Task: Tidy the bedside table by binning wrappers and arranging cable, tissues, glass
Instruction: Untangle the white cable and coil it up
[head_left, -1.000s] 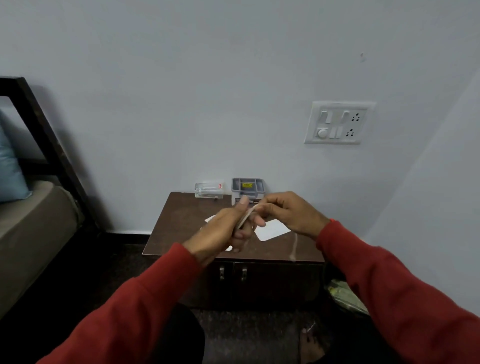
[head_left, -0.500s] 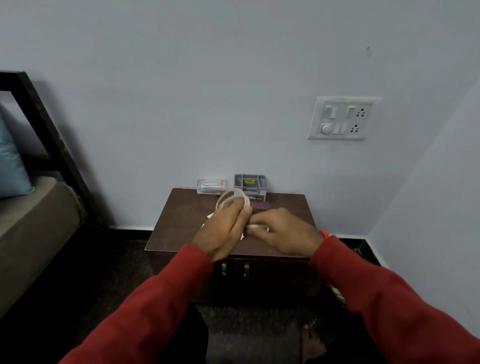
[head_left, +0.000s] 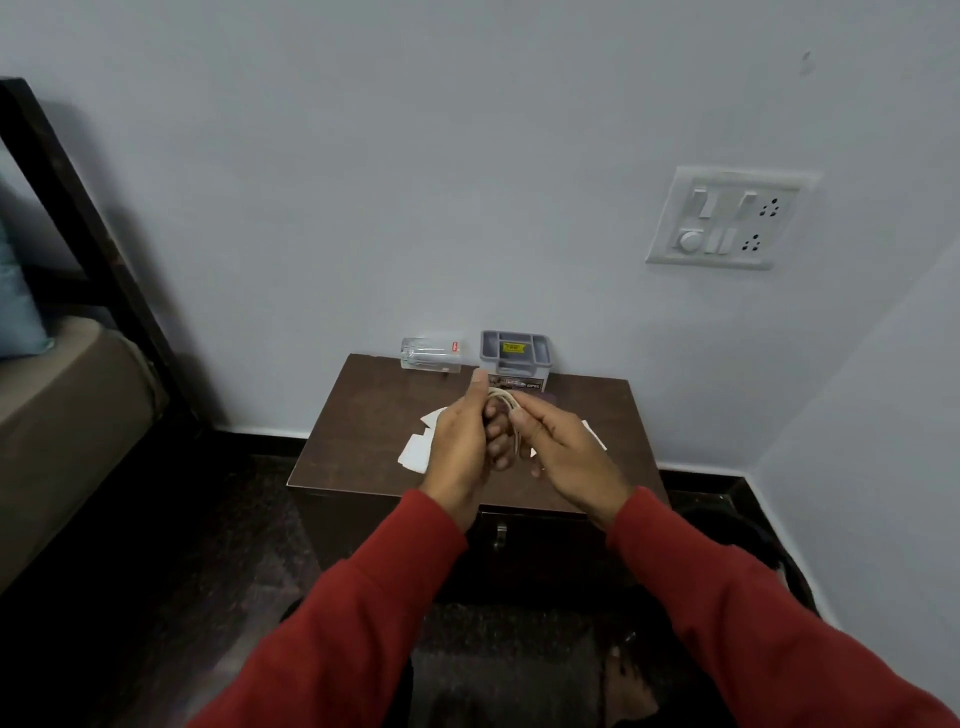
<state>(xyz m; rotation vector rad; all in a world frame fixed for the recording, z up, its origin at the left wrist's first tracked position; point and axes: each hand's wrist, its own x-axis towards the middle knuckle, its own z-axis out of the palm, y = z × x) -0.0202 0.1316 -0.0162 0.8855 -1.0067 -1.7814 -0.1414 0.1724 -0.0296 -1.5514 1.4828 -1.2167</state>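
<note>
Both hands raised over the dark wooden bedside worktop (head_left: 363, 415), red sleeves to the wrists. Left hand (head_left: 462, 441) has its fingers curled shut around a coiled pale cable (head_left: 506, 402), thumb up along the coil's top. Right hand (head_left: 561, 447) pinches a strand of the same cable between thumb and forefinger, just beside the left; other right fingers loosely bent. Cable held in the air above the worktop's middle, not touching it.

White tissues (head_left: 415, 449) lie flat on the worktop under and to either side of the hands, partly hidden. Clear glass (head_left: 431, 354) lies on its side at the back edge against the wall. Just right of it, a grey compartmented tray (head_left: 514, 348) sits on a small box. Switch and socket panel (head_left: 724, 221) on the wall, upper right. Bed frame (head_left: 78, 218) and mattress at left.
</note>
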